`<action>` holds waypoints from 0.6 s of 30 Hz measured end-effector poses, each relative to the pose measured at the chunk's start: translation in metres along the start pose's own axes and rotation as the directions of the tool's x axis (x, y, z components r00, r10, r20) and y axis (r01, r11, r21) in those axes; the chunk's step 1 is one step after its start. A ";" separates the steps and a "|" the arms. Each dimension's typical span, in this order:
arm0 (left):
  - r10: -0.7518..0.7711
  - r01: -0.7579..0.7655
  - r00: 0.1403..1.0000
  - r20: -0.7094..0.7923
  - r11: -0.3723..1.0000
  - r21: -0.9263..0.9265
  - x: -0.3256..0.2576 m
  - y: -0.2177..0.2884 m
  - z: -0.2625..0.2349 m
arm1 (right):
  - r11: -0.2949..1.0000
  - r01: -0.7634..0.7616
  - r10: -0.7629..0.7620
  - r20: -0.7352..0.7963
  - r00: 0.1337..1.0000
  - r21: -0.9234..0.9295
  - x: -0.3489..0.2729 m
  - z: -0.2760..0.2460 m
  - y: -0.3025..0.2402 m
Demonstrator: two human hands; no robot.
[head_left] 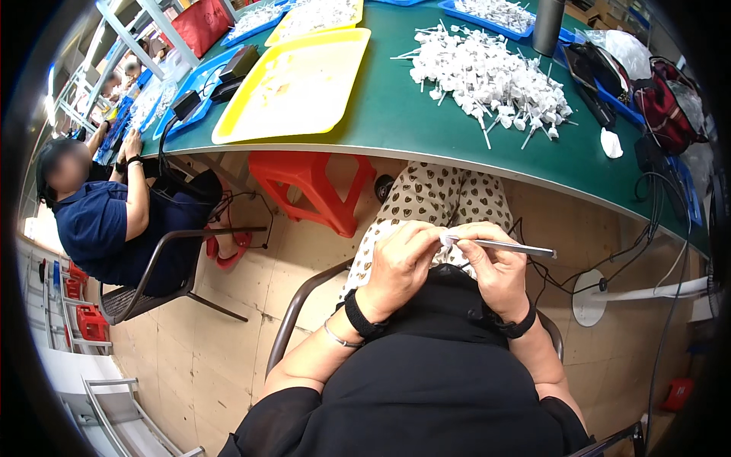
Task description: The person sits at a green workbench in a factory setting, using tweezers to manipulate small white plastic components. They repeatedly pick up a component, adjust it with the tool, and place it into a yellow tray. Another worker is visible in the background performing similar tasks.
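Around: green table (392,122) bears yellow tray (343,91) and heap of white pieces (487,76); red stool (293,175) beneath | Obstruction: fingers partly cover the work | Small white piece (446,239): between both hands' fingertips, left hand (397,263) pinching it | Right hand (502,270): grasping slim grey tool (525,248), tip beside piece

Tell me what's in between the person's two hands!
A small white piece, pinched by the left hand. The right hand holds a slim grey tool with its end at the piece. This shows in the head view.
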State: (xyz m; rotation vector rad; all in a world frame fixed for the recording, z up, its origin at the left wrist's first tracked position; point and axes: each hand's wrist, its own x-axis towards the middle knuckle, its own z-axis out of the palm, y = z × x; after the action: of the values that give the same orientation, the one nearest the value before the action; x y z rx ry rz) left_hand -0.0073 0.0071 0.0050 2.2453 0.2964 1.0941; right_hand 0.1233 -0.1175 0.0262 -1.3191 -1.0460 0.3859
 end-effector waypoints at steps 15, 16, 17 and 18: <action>-0.057 0.065 0.997 0.049 0.983 -0.170 -0.002 -0.002 0.002 | 0.982 -0.079 0.094 -0.084 0.992 0.172 -0.006 0.005 0.001; -0.060 0.066 0.997 0.042 0.984 -0.165 -0.002 -0.002 0.002 | 0.988 -0.060 0.072 -0.079 0.994 0.143 -0.006 0.005 0.000; -0.062 0.067 0.997 0.035 0.985 -0.161 -0.002 -0.002 0.002 | 0.993 -0.041 0.049 -0.074 0.996 0.113 -0.006 0.005 0.000; -0.066 0.072 0.997 0.038 0.985 -0.160 -0.002 -0.002 0.002 | 0.996 -0.021 0.027 -0.068 0.997 0.083 -0.006 0.005 -0.001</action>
State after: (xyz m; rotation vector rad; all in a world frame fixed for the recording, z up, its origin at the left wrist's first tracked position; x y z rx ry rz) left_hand -0.0069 0.0074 0.0013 2.0920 0.2609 1.0078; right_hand 0.1156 -0.1190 0.0239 -1.2638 -0.9483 0.3950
